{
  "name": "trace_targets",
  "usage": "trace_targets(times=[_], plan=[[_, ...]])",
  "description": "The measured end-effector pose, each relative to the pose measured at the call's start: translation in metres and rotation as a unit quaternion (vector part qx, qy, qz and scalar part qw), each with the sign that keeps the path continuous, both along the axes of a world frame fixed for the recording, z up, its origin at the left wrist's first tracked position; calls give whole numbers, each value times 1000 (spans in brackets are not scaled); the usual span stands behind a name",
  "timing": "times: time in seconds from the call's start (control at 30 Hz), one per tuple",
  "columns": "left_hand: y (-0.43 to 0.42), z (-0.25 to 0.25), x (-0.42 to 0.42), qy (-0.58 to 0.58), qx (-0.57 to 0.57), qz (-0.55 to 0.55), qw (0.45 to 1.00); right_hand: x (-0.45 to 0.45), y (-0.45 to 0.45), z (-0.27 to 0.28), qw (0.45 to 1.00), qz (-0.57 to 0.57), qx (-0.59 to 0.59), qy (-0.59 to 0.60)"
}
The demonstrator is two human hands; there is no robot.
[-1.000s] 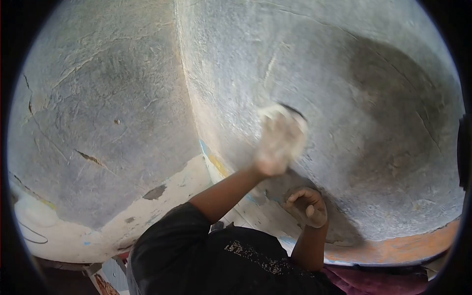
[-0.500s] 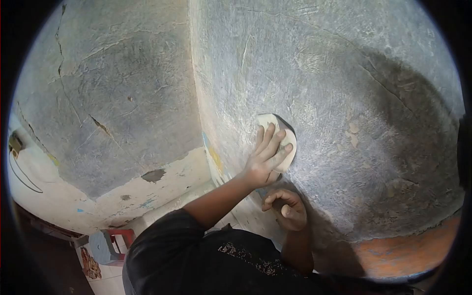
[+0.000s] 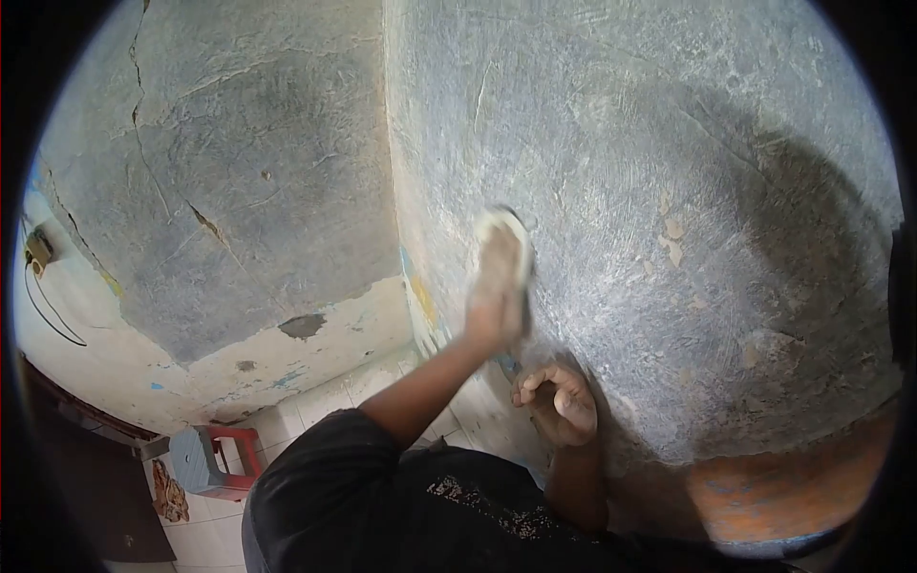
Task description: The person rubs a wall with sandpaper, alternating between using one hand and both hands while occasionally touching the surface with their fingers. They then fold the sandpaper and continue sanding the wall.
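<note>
A pale, rounded pad (image 3: pixel 517 239) lies against the grey wall (image 3: pixel 611 172), under the fingers of my left hand (image 3: pixel 497 285). Motion smears the hand and pad; the fingers are stretched along the pad, holding it to the wall, and its underside is hidden. Lower and to the right, my right hand (image 3: pixel 562 406) is raised near the wall, its fingers loosely curled and the thumb apart from them. Nothing shows in it. Dusty residue coats its skin.
A wall corner (image 3: pixel 390 143) runs down left of the pad. The left wall (image 3: pixel 277 143) has cracks and a dark patch (image 3: pixel 303 327). A socket with a cable (image 3: pixel 39 250) is at far left. Below stand a grey-and-red stool (image 3: pixel 201 463) and a crumpled cloth (image 3: pixel 170 492) on the tiles.
My left hand and the pad have moved left and slightly up since half a second ago. My right hand has barely moved. The view has shifted, showing more of the floor and stool.
</note>
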State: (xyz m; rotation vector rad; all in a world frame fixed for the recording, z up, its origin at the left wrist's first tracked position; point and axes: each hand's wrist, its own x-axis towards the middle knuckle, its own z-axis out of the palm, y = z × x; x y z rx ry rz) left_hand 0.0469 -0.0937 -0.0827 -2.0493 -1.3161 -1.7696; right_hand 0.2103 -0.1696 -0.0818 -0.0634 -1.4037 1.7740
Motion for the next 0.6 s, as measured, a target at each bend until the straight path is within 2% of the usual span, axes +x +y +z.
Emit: trace_targets(times=[0.03, 0.17, 0.23, 0.27, 0.33, 0.37, 0.47, 0.5, 0.53, 0.6], plan=[[-8, -2, 6, 57, 68, -42, 995, 0, -1, 1, 1000, 4, 5, 5], [-10, -3, 1, 86, 95, -32, 991, 4, -4, 5, 999, 13, 34, -13], [1, 6, -9, -162, -22, -1, 987, 8, -9, 7, 999, 19, 43, -22], [-4, 5, -6, -162, -17, -2, 987, 9, -10, 6, 998, 19, 47, -21], [-19, 0, 4, 102, 58, -90, 989, 11, -9, 2, 999, 20, 40, -5], [-18, -1, 3, 100, 57, -90, 989, 10, -7, 1, 999, 12, 51, -1], [-7, 8, -4, -38, -3, -68, 997, 5, -15, 6, 1000, -6, 22, 9], [-3, 19, -5, -150, -4, -14, 989, 5, -16, 7, 1000, 0, 30, 8], [-4, 17, -4, -148, -1, -14, 989, 6, -16, 5, 999, 0, 33, 10], [-12, 9, 1, 94, 72, -70, 991, 7, -13, 1, 999, 6, 37, 17]])
